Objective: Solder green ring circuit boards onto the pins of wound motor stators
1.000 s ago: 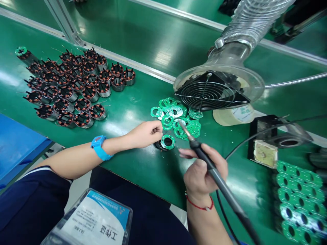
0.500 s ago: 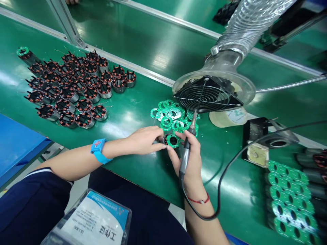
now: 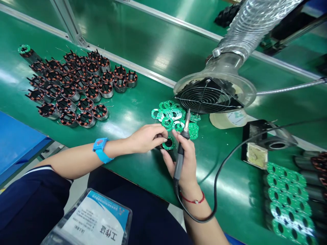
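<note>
A motor stator topped by a green ring-shaped circuit board [image 3: 168, 144] is between my two hands, its body mostly hidden by fingers. From the left, my left hand [image 3: 148, 139] closes its thumb and fingertips at the stator's edge. My right hand [image 3: 188, 160] wraps round a soldering iron [image 3: 180, 160], whose metal tip points up and away from me. The right thumb and fingertips also come close to the board's right side; whether they touch it I cannot tell. Just beyond lies a loose pile of green ring boards [image 3: 167, 112].
A fume extractor hood [image 3: 214, 92] hangs over the pile. Several wound stators [image 3: 68, 92] stand at the left. Toward the right are a tape roll [image 3: 227, 119], an iron stand with sponge [image 3: 257, 154] and rows of board-topped stators [image 3: 288, 197]. The iron's cable [image 3: 217, 183] loops over my right forearm.
My right hand and the soldering iron have shifted slightly left, along with the board-topped stator. The left thumb has moved up against its edge.
</note>
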Available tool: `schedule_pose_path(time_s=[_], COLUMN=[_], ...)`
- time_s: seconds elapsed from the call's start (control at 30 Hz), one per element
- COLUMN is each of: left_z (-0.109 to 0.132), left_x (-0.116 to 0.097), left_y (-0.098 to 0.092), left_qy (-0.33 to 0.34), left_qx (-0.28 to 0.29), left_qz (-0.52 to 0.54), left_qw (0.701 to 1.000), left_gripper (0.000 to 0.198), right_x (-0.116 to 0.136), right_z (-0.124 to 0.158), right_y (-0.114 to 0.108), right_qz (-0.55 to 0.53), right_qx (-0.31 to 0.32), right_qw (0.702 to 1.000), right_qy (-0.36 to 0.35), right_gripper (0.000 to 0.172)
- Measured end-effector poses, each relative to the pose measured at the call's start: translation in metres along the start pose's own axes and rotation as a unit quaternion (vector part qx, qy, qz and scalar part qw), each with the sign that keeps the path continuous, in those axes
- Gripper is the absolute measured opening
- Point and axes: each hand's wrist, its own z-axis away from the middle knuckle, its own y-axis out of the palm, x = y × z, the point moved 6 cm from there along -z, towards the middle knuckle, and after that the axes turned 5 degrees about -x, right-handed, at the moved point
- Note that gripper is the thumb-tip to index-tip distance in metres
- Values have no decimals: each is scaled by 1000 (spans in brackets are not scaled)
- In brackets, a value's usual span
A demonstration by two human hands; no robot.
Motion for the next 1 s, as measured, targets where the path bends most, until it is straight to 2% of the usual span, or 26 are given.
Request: schedule_pose_path(time_s=[0.1,0.17,0.33,0.5,0.63,0.77,1.0], left_z=[-1,-2,-1,0,-1,-4,-6], left_x=[3,4,9,12,10,15,28], left_y=[2,3,1,-2,0,2,8], left_qy=[-28,-49,-94,-115,-122,-151,-208], left_qx=[7,12,11,-2,6,5,52], left_qz=[34,48,99,100,77,102,197], left_qw=[999,998,991,988,989,983,957], left_gripper=[9,11,8,9,12,13,13], right_x=[13,17,12,10,2,-4,-4], right_z=[-2,-2,-2,-1,6,15,18], right_y=[-1,-2,-8,-12,-22,-33,-42], right_qz=[10,41,86,39,-23,-81,-123], right_qx=[-5,0,-16,-19,-86,-160,-233], right_qw=[998,997,995,999,995,981,964], right_qy=[-61,-73,-41,-14,48,69,45], right_gripper=[68,63,51,40,39,30,20])
